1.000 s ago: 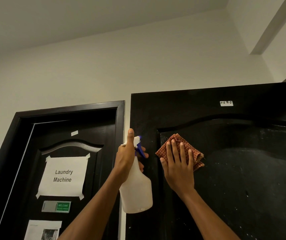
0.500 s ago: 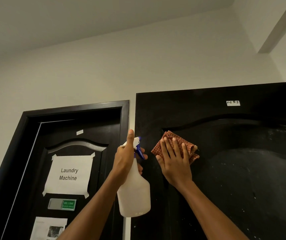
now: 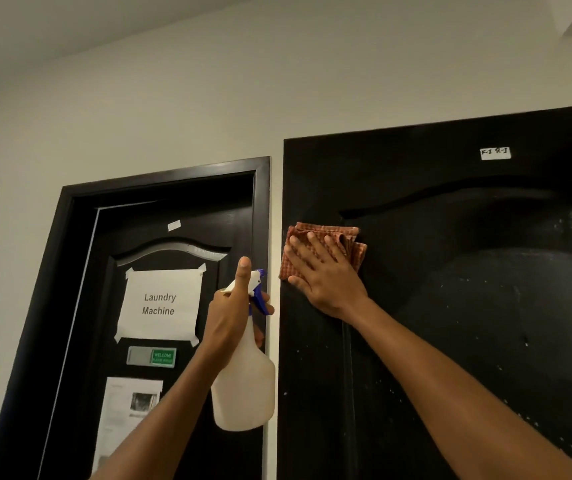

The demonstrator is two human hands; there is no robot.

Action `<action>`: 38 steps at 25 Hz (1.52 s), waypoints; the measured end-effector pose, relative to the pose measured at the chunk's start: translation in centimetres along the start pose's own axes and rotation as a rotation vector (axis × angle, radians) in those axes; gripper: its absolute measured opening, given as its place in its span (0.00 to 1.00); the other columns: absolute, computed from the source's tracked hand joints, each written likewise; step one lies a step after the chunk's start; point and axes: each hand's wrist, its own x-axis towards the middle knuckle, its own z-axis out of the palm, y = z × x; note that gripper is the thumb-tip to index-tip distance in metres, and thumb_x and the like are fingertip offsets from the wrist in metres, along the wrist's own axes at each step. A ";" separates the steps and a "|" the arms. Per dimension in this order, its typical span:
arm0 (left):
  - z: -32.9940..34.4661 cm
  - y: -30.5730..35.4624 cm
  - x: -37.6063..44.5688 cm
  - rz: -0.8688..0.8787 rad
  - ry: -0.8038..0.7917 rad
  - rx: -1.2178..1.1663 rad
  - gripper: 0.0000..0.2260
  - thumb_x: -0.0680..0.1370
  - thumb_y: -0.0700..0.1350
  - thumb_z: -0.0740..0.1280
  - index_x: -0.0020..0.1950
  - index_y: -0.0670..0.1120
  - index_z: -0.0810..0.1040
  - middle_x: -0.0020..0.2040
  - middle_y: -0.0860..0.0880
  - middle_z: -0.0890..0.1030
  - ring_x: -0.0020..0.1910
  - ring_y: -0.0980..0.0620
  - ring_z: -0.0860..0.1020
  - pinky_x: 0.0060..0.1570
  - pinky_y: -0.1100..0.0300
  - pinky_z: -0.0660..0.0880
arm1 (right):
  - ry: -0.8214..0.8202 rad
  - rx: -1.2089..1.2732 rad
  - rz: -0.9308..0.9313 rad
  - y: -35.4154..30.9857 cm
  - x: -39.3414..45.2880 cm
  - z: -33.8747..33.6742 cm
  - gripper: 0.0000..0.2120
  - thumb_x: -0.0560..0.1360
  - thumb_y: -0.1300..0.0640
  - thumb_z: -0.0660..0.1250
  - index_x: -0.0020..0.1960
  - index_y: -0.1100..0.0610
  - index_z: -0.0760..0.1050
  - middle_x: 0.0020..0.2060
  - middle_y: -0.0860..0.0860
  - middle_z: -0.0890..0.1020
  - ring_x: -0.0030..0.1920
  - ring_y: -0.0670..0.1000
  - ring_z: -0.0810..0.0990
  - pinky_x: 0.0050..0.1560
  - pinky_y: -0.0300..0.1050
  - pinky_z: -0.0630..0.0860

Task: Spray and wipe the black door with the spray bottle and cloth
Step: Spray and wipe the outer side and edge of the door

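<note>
Checked orange-red cloth [image 3: 326,247], folded into a pad, lies flat against the black door [image 3: 450,306] near the door's left edge, at the level where the arched top of the recessed panel begins. Right hand [image 3: 326,275] presses it there with the palm down and the fingers [image 3: 315,245] straight and spread, pointing up and to the left; nothing is curled round the fabric. The cloth's upper and right edges show beyond the fingertips.

Left hand [image 3: 232,313] grips the neck of the spray bottle [image 3: 246,386], held upright just left of the door's edge and clear of the door surface. The thumb [image 3: 243,271] stands straight up behind the white spray head, and the other fingers wrap round the blue trigger [image 3: 260,301]. The translucent white body of the bottle hangs below the fist. The two hands are apart, with the right one higher.

Pale specks and smears show on the door's panel to the right of the cloth. A small white label [image 3: 495,153] sits near the top of the door. To the left, a second dark door [image 3: 180,216] carries a taped paper sign [image 3: 160,304] reading "Laundry Machine", a green-and-grey slider plate [image 3: 153,356] below it, and a printed sheet [image 3: 128,410] lower still.
</note>
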 end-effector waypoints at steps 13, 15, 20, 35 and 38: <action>2.6 -6.3 -10.9 -0.181 -0.008 -0.033 0.29 0.77 0.65 0.56 0.42 0.38 0.78 0.34 0.44 0.80 0.28 0.54 0.79 0.26 0.72 0.74 | 0.069 0.043 0.496 -4.0 -17.9 0.4 0.31 0.86 0.43 0.49 0.84 0.54 0.48 0.83 0.54 0.48 0.83 0.59 0.45 0.80 0.64 0.49; 2.9 -7.1 -11.9 -0.185 -0.026 -0.056 0.32 0.75 0.66 0.56 0.45 0.38 0.80 0.36 0.45 0.83 0.32 0.54 0.81 0.30 0.70 0.75 | 0.055 0.036 0.476 -5.1 -19.5 1.0 0.31 0.85 0.43 0.50 0.84 0.54 0.48 0.84 0.54 0.48 0.83 0.59 0.45 0.80 0.64 0.51; 2.8 -8.3 -13.8 -0.219 0.036 -0.117 0.29 0.77 0.64 0.56 0.41 0.38 0.78 0.35 0.42 0.82 0.30 0.51 0.80 0.28 0.70 0.75 | 0.017 0.056 0.469 -6.8 -21.9 1.5 0.31 0.85 0.44 0.51 0.84 0.53 0.49 0.84 0.53 0.48 0.83 0.58 0.46 0.80 0.65 0.51; 2.8 -9.2 -15.5 -0.225 0.011 -0.083 0.28 0.76 0.64 0.57 0.42 0.39 0.79 0.33 0.47 0.82 0.29 0.59 0.81 0.34 0.67 0.74 | 0.008 0.086 0.451 -9.2 -24.4 2.8 0.30 0.85 0.43 0.50 0.84 0.54 0.52 0.83 0.54 0.50 0.83 0.59 0.47 0.80 0.65 0.51; 2.7 -9.3 -15.5 -0.240 0.045 -0.074 0.25 0.79 0.60 0.58 0.42 0.39 0.77 0.33 0.47 0.79 0.24 0.60 0.78 0.24 0.73 0.72 | -0.001 0.095 0.427 -9.8 -24.9 3.2 0.30 0.85 0.43 0.51 0.84 0.54 0.53 0.83 0.54 0.51 0.83 0.59 0.48 0.79 0.65 0.52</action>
